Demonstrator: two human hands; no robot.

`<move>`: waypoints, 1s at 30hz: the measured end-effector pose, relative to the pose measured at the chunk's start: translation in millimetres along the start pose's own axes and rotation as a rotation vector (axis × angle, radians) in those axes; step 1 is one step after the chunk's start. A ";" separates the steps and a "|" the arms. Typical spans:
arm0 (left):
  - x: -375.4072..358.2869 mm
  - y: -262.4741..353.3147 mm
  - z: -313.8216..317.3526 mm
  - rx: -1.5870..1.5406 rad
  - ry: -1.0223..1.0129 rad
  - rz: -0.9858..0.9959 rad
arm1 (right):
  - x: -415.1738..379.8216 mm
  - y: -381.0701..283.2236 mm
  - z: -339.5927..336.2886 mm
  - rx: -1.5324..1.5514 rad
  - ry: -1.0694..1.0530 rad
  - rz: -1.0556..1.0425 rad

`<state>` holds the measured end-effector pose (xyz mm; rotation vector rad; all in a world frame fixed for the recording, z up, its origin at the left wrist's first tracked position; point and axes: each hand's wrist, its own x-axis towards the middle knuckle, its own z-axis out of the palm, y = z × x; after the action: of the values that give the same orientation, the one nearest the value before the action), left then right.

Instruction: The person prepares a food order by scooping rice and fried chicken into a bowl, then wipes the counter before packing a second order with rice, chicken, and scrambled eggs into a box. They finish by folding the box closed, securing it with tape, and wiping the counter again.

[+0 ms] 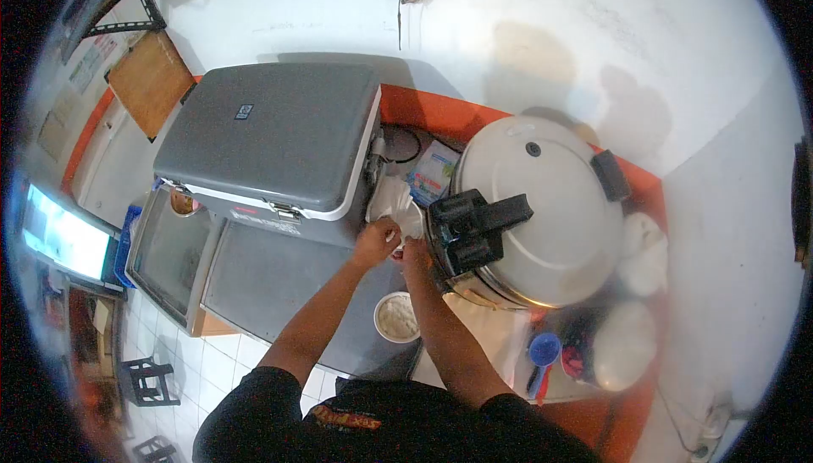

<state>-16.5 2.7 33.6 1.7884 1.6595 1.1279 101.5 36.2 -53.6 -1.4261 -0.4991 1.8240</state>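
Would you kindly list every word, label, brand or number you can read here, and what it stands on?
No text reads clearly.
Grey cooler: lid badge and front print, too small.
Blue-and-white packet: lettering blurred.
Black shirt: orange-yellow print, blurred.
Wall paper: too small.

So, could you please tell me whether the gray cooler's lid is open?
No, the lid sits down flat on the gray cooler.
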 end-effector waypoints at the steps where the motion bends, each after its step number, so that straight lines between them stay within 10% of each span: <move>1: 1.4 -1.6 0.1 0.014 -0.009 0.021 | -8.4 -5.1 2.2 -0.139 0.029 -0.065; 6: 5.3 -4.9 -1.1 0.032 -0.061 -0.007 | 47.1 28.8 -31.1 -0.081 -0.286 -0.010; 8: 6.6 -1.6 -3.6 0.031 -0.064 0.026 | 34.2 38.2 -19.1 -0.811 0.169 -0.669; 11: 7.6 2.3 -7.4 0.064 -0.036 0.181 | 154.0 107.4 -42.2 -1.246 0.557 -0.620; 17: -1.8 10.5 -8.0 0.112 0.016 0.169 | 91.2 31.2 -13.4 -0.887 0.355 0.232; 20: 0.2 28.5 -16.0 0.097 0.074 0.205 | 199.8 115.5 -49.6 -1.132 0.085 -0.717; 24: -3.1 32.2 -16.8 0.007 0.115 0.046 | 45.0 38.6 -11.6 -0.680 0.100 -0.739; 26: -7.2 22.9 -14.6 0.008 0.067 0.120 | 5.5 7.4 -13.4 -0.195 -0.123 -0.119; 30: -37.8 36.1 -8.1 -0.105 -0.055 0.058 | -102.4 -32.8 -44.4 -0.172 -0.125 -0.126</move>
<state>0.7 -41.6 56.7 1.7956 1.4978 1.1581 163.5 -26.4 22.3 -1.3645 -0.8078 1.8110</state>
